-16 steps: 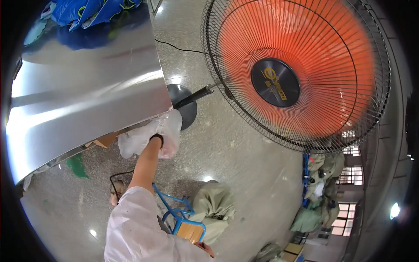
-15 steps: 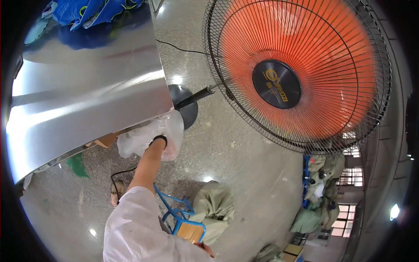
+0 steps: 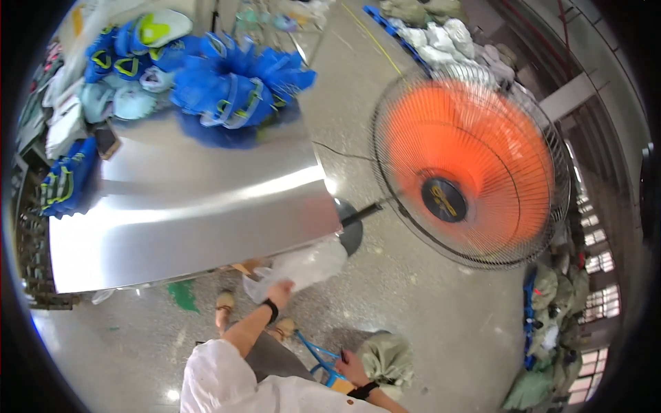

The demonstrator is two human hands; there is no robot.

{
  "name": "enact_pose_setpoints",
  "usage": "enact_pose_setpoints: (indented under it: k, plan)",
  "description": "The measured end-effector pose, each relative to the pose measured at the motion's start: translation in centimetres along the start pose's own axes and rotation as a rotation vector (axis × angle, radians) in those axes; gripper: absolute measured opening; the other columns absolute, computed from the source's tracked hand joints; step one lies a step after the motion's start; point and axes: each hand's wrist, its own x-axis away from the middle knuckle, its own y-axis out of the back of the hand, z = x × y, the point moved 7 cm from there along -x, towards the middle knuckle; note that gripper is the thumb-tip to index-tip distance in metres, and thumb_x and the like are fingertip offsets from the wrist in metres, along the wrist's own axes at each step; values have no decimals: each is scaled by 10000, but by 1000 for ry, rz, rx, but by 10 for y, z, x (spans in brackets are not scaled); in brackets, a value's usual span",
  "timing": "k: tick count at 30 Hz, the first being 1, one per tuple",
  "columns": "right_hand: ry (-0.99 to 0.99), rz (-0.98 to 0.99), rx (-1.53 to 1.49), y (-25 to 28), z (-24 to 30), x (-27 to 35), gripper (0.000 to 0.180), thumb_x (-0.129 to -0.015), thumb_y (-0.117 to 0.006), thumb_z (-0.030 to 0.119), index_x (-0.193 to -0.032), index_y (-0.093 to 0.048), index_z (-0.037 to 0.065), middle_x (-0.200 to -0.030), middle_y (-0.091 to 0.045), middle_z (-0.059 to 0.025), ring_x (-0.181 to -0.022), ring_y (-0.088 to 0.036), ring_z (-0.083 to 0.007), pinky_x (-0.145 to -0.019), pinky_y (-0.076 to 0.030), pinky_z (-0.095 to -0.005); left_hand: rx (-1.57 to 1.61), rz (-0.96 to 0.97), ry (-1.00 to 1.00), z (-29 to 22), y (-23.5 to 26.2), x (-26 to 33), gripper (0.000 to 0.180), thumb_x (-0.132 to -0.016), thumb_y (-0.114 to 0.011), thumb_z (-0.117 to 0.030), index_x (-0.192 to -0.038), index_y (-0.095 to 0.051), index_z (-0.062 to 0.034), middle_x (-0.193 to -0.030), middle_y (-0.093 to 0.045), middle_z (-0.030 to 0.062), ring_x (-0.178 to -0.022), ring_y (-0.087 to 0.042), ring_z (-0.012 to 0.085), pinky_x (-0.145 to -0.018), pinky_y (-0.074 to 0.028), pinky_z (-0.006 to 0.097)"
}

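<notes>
My left hand (image 3: 279, 296), with a black band at the wrist, is raised and closed on a clear plastic bag (image 3: 306, 267) just below the near edge of a shiny steel table (image 3: 193, 206). Lower down, my right hand (image 3: 351, 366), also with a black wristband, grips the top of a blue metal frame (image 3: 313, 352) next to my legs. A pale green sack (image 3: 387, 361) lies on the floor just right of that hand.
A large standing fan with orange blades and a wire guard (image 3: 468, 172) spins to the right of the table. Blue shoe parts (image 3: 234, 86) are piled on the table's far side. More sacks (image 3: 551, 330) lie by the right wall. My sandalled feet (image 3: 224, 303) stand on the speckled floor.
The view has swung so the table's far side and its blue piles show, and the fan sits further right. My left hand still holds the bag. My right hand has come into view.
</notes>
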Motion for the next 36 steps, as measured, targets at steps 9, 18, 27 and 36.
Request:
enact_pose_setpoints:
  k: [9,18,27,36]
  plan:
    - [421,344,-417,-90,406,-112,316,-832,-488,42,-1141,-451,-12,-747,-577,-63,-609,-589,-122,-467,-442,-227,81,423,-55,3,143,156,229,-806,-557,-195,-1018,-577,-110,-857,-634,113,-823,-607,276,-718,-474,339]
    - [407,260,-641,-225,605,-241,540,-779,-566,109,-1264,-349,16,-901,-591,-110,-688,-622,-176,-514,-503,-308,-38,83,281,83,288,238,234,-822,-523,-260,-971,-603,-98,-858,-638,129,-802,-619,284,-707,-487,366]
    - [945,-24,-26,-197,579,-109,243,-768,-555,120,-1000,-558,47,-1056,-525,-138,-865,-593,-228,-720,-472,-333,-3,222,-102,14,315,199,217,-808,-528,-202,-999,-584,-116,-928,-616,127,-821,-592,331,-683,-483,390]
    - [105,-175,360,-150,147,57,246,-722,-504,160,-920,-615,64,-899,-614,-158,-862,-576,-333,-733,-445,-438,-258,958,-547,-68,203,203,237,-793,-564,-179,-957,-582,-9,-815,-623,155,-739,-617,267,-655,-482,334]
